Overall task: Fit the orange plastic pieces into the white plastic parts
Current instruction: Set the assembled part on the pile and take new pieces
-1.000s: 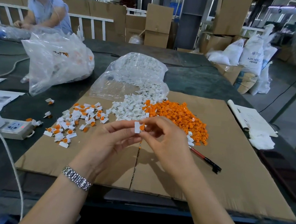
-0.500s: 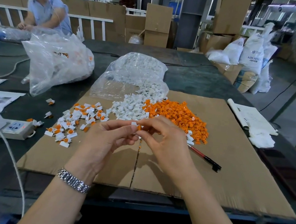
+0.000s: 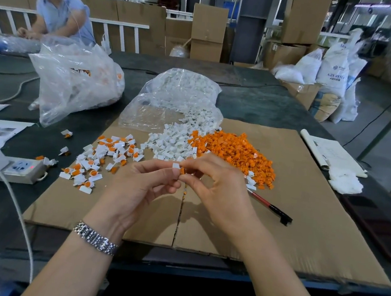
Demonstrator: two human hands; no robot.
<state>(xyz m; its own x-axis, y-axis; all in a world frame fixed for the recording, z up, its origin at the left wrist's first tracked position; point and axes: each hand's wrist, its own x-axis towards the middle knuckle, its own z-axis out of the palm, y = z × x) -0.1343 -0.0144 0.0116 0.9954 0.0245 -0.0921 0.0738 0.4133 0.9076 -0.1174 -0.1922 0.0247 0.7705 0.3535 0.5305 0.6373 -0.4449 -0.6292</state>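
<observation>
- the left hand pinches a small white part at its fingertips, above the cardboard sheet.
- the right hand pinches an orange piece, pressed against that white part.
- loose white parts and orange pieces lie heaped just beyond the hands.
- fitted pairs lie scattered to the left.
- a red pen lies right of the hands.

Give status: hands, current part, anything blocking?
Left hand pinching white part; right hand pinching orange piece against it. Pieces touching, seating not confirmed. Nothing blocking; pen lies off to the right.
</observation>
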